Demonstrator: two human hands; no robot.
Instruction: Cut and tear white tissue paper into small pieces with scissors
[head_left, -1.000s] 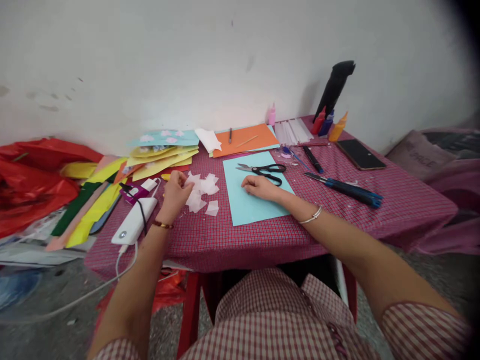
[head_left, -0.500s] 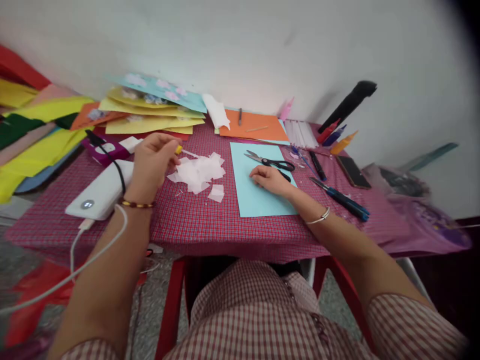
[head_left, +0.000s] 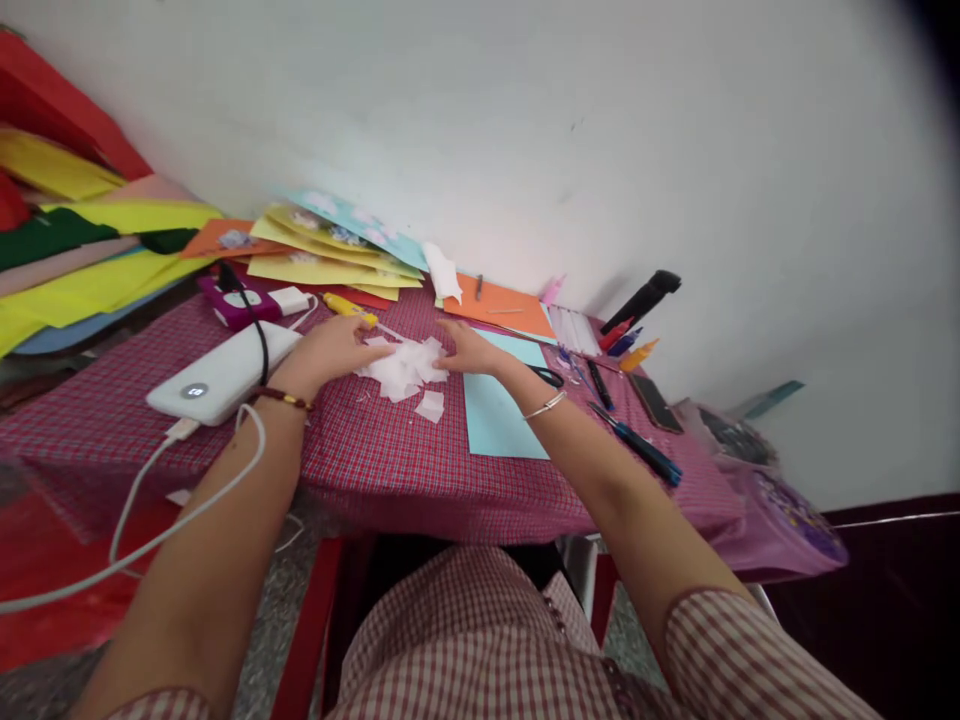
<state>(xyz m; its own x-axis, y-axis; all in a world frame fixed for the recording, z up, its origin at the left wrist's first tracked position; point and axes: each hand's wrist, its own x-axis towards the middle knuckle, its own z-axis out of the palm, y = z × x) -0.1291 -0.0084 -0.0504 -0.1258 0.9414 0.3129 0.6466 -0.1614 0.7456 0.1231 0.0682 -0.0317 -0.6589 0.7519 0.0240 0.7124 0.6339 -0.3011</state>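
A heap of small white paper pieces (head_left: 401, 372) lies on the red checked tablecloth, with one loose square just in front of it. My left hand (head_left: 339, 350) is at the heap's left edge, fingers apart and nothing held. On the other side, my right hand (head_left: 474, 350) is open, its fingertips at the heap's right edge. A slim yellow tool (head_left: 349, 307) with a thin whitish stick lies beyond my left fingers. Under my right forearm is a light blue paper sheet (head_left: 495, 420); black-handled scissors (head_left: 549, 376) there are mostly hidden by the arm.
A white power bank (head_left: 217, 385) with cables sits at left, beside a purple box (head_left: 234, 305). Stacked coloured papers (head_left: 330, 270) stand by the wall. At right lie a blue-black cutter (head_left: 649, 455), a phone (head_left: 656, 403) and several upright colour tubes (head_left: 637, 355).
My left hand has let go of the yellow tool, which now lies on the table, and has opened. My right hand has moved left from the blue sheet to the paper pieces.
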